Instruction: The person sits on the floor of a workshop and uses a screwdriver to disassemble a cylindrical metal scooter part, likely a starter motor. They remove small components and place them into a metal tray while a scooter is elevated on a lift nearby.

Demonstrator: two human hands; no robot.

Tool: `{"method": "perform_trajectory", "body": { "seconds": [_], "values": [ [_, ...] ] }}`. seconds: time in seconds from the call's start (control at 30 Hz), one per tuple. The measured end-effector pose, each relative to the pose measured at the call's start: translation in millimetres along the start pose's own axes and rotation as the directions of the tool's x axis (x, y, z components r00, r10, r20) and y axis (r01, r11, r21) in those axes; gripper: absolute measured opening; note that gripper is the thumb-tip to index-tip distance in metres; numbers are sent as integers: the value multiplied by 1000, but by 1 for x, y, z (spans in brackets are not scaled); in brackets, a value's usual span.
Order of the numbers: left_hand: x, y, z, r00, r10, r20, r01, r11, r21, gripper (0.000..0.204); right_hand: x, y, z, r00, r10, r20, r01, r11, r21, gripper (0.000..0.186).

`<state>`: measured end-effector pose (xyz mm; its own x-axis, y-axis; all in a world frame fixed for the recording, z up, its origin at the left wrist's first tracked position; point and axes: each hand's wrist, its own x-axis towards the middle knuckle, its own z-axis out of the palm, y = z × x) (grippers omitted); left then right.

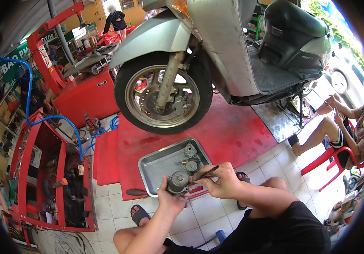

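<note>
My left hand is closed around a grey cylindrical metal part, holding it upright over the near edge of a metal tray. My right hand pinches a thin dark tool, its tip close to the part's right side. Whether the tip touches the part, I cannot tell. In the tray lie a grey cast-metal piece, a small part with a thin pointed rod and a round metal cup. A brown tool handle rests by the tray's near left corner.
Ahead, a silver scooter stands over a red lift platform. To the left is a red tool rack, with a blue hose running above it. A seated person is at right on a red chair; another person stands far back.
</note>
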<state>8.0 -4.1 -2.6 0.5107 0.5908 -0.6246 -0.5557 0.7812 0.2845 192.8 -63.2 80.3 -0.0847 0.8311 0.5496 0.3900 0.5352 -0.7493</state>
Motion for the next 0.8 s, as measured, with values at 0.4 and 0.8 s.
{"method": "perform_trajectory", "body": {
  "seconds": [0.4, 0.8],
  "values": [
    [14, -4, -15, 998, 26, 59, -29, 998, 56, 66, 3, -7, -16, 993, 30, 111, -17, 993, -117, 17],
    [8, 0, -13, 997, 80, 21, -81, 996, 43, 54, -6, 1, 6, 998, 67, 11, -67, 998, 8, 12]
  ]
}}
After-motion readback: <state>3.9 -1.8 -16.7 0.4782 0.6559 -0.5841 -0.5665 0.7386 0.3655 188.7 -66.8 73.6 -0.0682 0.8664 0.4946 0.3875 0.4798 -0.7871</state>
